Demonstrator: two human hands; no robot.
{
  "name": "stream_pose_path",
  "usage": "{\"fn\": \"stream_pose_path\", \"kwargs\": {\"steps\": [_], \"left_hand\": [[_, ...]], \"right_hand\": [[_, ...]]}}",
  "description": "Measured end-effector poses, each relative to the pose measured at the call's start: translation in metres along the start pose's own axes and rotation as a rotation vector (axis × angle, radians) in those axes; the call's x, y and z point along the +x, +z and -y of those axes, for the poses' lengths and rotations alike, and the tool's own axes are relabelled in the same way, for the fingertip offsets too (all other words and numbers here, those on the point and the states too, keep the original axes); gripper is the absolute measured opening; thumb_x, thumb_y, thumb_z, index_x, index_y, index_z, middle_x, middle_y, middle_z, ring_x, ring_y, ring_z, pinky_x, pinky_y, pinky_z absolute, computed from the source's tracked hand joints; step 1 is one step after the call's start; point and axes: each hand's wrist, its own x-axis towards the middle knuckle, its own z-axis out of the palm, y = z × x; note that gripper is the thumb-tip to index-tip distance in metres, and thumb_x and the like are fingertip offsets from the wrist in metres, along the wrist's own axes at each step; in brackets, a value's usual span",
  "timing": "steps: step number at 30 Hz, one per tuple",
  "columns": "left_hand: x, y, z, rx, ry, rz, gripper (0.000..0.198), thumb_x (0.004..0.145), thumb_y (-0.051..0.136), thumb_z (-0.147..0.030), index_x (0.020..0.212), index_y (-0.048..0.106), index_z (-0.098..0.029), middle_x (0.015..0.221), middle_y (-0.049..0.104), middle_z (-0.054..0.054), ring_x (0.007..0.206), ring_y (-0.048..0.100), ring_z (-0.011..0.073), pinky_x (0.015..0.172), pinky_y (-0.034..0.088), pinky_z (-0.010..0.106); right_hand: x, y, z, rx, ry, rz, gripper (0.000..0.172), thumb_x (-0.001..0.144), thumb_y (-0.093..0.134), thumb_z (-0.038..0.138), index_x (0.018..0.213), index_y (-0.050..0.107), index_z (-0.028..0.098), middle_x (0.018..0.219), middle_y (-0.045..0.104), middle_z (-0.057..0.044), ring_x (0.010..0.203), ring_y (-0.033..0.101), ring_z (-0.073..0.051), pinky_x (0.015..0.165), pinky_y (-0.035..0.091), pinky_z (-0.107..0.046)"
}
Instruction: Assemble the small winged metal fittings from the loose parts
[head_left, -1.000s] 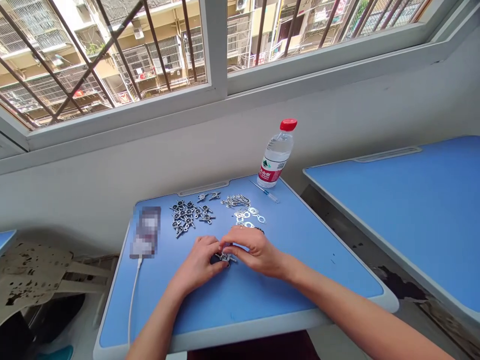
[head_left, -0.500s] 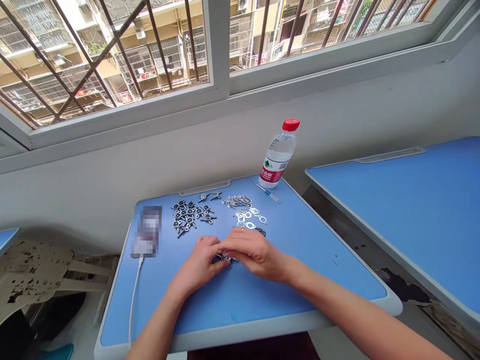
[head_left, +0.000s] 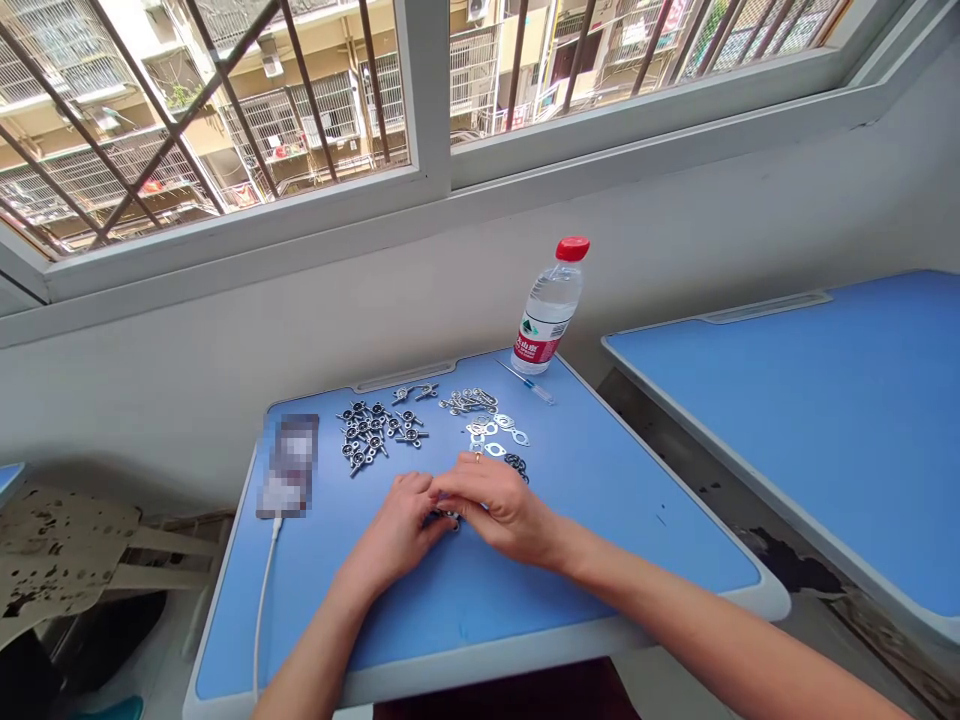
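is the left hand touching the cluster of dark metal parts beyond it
Apart. The head view shows a strip of blue desk between the left hand and the cluster.

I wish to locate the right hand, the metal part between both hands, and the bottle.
Right hand (head_left: 501, 505): head view, back of hand.
Metal part (head_left: 454, 520): head view, uncovered end.
Bottle (head_left: 539, 334): head view, label.

From far off, this looks to me like a classroom or a little workroom. A blue school-type desk is under the right hand, and one more blue desk stands to the right of it. Small metal parts lie in bunches past the left hand. Beyond both hands, I see a window with bars.
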Motion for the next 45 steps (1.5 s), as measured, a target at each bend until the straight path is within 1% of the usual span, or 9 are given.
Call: {"fn": "stream_pose_path", "kwargs": {"steps": [6,11,16,27,31,36,39,41,45], "left_hand": [[0.0,0.003,0.001,-0.052,0.024,-0.044,0.004,0.089,0.064,-0.024,0.091,0.066,-0.021,0.1,0.065,0.005,0.095,0.056,0.0222,0.084,0.043,0.036],[0.001,0.001,-0.001,-0.073,0.042,-0.068,0.001,0.09,0.063,-0.022,0.09,0.064,-0.021,0.106,0.067,0.003,0.1,0.058,0.0218,0.086,0.041,0.035],[0.002,0.002,0.001,-0.017,-0.006,-0.089,0.011,0.091,0.061,-0.026,0.082,0.061,-0.019,0.094,0.067,0.004,0.091,0.059,0.0213,0.082,0.042,0.034],[0.003,0.007,0.004,0.047,0.021,-0.143,0.014,0.093,0.055,-0.024,0.081,0.059,-0.019,0.084,0.062,0.004,0.081,0.057,0.0196,0.072,0.043,0.03],[0.004,0.004,0.0,0.138,-0.019,-0.123,0.006,0.091,0.057,-0.022,0.094,0.062,-0.019,0.086,0.066,0.003,0.077,0.059,0.0193,0.074,0.041,0.032],[0.001,-0.009,-0.01,0.117,-0.082,-0.06,0.032,0.082,0.065,-0.026,0.114,0.062,-0.024,0.077,0.067,-0.001,0.069,0.058,0.0175,0.076,0.04,0.034],[-0.003,-0.018,-0.011,0.079,-0.107,-0.037,0.045,0.076,0.056,-0.01,0.118,0.062,-0.026,0.078,0.065,-0.002,0.073,0.058,0.0176,0.077,0.043,0.033],[-0.004,-0.022,-0.008,0.087,-0.091,-0.047,0.056,0.073,0.047,-0.002,0.12,0.062,-0.029,0.089,0.066,0.0,0.079,0.058,0.0177,0.079,0.044,0.033],[-0.004,-0.021,0.001,0.093,0.059,-0.113,0.065,0.075,0.038,0.008,0.122,0.06,-0.031,0.134,0.053,0.003,0.112,0.053,0.0202,0.096,0.041,0.039]], "right_hand": [[0.002,0.002,0.004,-0.014,0.038,-0.035,0.026,0.097,0.041,0.016,0.08,0.061,0.019,0.063,0.064,-0.001,0.053,0.045,-0.013,0.058,0.037,-0.03],[-0.001,0.002,0.001,0.028,0.025,-0.056,0.019,0.096,0.044,0.015,0.097,0.063,0.017,0.076,0.069,-0.004,0.064,0.055,-0.015,0.062,0.045,-0.028],[0.0,-0.003,0.001,0.044,-0.008,0.003,0.02,0.095,0.046,0.014,0.108,0.061,0.018,0.086,0.07,-0.006,0.074,0.06,-0.016,0.068,0.048,-0.028],[-0.001,0.001,-0.001,0.029,0.003,-0.023,0.021,0.095,0.042,0.014,0.094,0.063,0.018,0.073,0.066,-0.003,0.065,0.056,-0.015,0.062,0.046,-0.029],[-0.002,-0.006,-0.005,0.111,0.164,-0.078,0.016,0.094,0.047,0.018,0.098,0.062,0.019,0.082,0.068,-0.005,0.072,0.061,-0.016,0.068,0.051,-0.03],[-0.001,-0.021,-0.017,0.167,0.425,-0.286,0.016,0.094,0.046,0.028,0.102,0.058,0.02,0.077,0.059,-0.001,0.07,0.058,-0.015,0.068,0.051,-0.03],[0.0,-0.024,-0.02,0.215,0.504,-0.291,0.018,0.095,0.04,0.031,0.101,0.053,0.021,0.073,0.052,0.002,0.063,0.054,-0.014,0.062,0.05,-0.028],[0.001,-0.024,-0.02,0.221,0.541,-0.24,0.017,0.095,0.037,0.031,0.101,0.05,0.021,0.068,0.047,0.004,0.057,0.05,-0.013,0.057,0.047,-0.026],[0.002,-0.024,-0.019,0.116,0.517,-0.134,0.017,0.092,0.037,0.025,0.089,0.053,0.02,0.066,0.048,0.003,0.054,0.042,-0.012,0.054,0.038,-0.025]]}}
